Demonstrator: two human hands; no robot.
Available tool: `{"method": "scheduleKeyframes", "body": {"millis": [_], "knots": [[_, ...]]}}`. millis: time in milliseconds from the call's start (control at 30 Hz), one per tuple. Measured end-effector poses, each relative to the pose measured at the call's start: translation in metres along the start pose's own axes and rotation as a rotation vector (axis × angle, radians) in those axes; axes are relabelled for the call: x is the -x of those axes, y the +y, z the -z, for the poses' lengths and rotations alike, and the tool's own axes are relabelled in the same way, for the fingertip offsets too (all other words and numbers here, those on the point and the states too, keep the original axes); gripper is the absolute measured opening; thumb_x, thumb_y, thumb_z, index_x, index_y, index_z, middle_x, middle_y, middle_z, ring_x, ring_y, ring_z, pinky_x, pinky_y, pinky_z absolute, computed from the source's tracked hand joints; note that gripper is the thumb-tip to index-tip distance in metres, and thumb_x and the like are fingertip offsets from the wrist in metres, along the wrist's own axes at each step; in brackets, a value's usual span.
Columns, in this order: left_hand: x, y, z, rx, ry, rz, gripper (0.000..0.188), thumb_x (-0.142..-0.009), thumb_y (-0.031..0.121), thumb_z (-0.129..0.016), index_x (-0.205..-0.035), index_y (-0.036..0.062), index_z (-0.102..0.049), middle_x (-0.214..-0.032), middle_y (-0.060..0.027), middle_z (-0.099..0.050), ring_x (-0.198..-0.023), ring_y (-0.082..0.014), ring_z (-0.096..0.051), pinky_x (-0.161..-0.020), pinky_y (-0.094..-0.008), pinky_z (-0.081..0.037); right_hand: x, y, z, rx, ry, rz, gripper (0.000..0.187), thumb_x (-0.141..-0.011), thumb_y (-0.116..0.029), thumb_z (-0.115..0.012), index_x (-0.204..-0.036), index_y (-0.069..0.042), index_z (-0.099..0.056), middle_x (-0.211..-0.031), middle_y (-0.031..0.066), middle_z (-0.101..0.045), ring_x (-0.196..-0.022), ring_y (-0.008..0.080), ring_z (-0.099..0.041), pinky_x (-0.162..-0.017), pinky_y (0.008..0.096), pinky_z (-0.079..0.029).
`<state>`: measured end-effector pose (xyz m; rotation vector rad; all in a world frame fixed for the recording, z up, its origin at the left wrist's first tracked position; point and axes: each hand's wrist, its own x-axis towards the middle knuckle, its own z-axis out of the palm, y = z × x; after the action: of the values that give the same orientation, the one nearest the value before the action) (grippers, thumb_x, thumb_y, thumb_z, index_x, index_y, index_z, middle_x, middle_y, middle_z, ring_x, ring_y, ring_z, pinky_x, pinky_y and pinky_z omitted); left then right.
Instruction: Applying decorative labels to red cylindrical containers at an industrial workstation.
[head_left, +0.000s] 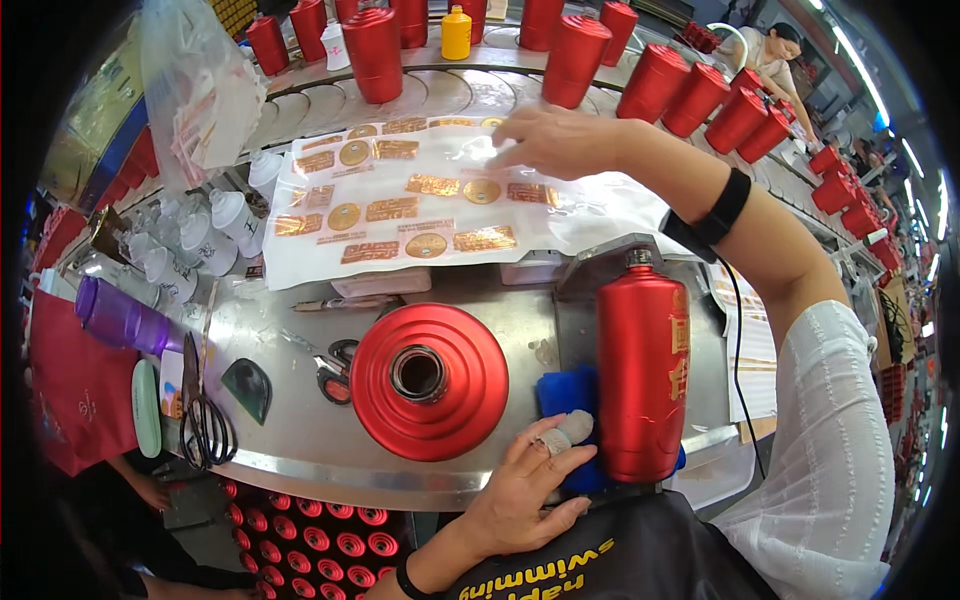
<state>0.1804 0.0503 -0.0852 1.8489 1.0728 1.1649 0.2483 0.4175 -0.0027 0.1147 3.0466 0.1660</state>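
My right hand (560, 142) reaches over a white sheet (345, 260) of gold decals, its fingers apart near the sheet's far right part; whether they touch it I cannot tell. A red bottle (640, 380) with gold lettering on its right side lies with its neck away from me. Beside its lower left side rests my left hand (525, 490), fingers spread, with pale covers on fingertips and nothing in its grasp. A blue cloth (562, 395) shows between that hand and the bottle. Left of them stands a second red bottle (470, 340), upright, its open neck facing up.
Scissors (207, 425), a dark green scraper (247, 390) and a purple cup (125, 315) lie at the left. Clear plastic bottles (210, 235) crowd beside the sheet. Red bottles (375, 55) line the curved conveyor (460, 95) behind. A co-worker (768, 60) sits far right.
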Motion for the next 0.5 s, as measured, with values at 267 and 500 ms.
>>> {"method": "scheduleKeyframes", "body": {"millis": [267, 500], "knots": [[0.002, -0.003, 0.002, 0.017, -0.006, -0.016, 0.055, -0.077, 0.017, -0.071, -0.126, 0.0037, -0.051, -0.127, -0.0235, -0.051, -0.126, -0.0425, -0.041, -0.104, -0.048, -0.035, -0.071, -0.025, 0.012, 0.193, -0.184, 0.086, 0.064, -0.085, -0.002, -0.055, -0.138, -0.035, -0.045, -0.143, 0.0092, -0.038, -0.13, 0.0272, -0.039, -0.093, 0.0473, -0.043], [0.003, -0.008, 0.001, 0.085, -0.04, 0.013, 0.053, -0.078, 0.02, -0.072, -0.125, 0.0051, -0.053, -0.132, -0.0217, -0.049, -0.127, -0.0436, -0.04, -0.106, -0.0499, -0.032, -0.059, 0.011, 0.009, 0.279, -0.227, -0.084, 0.046, -0.085, -0.008, -0.054, -0.124, -0.033, -0.059, -0.13, 0.0046, -0.047, -0.125, 0.0235, -0.042, -0.09, 0.0452, -0.044]]}}
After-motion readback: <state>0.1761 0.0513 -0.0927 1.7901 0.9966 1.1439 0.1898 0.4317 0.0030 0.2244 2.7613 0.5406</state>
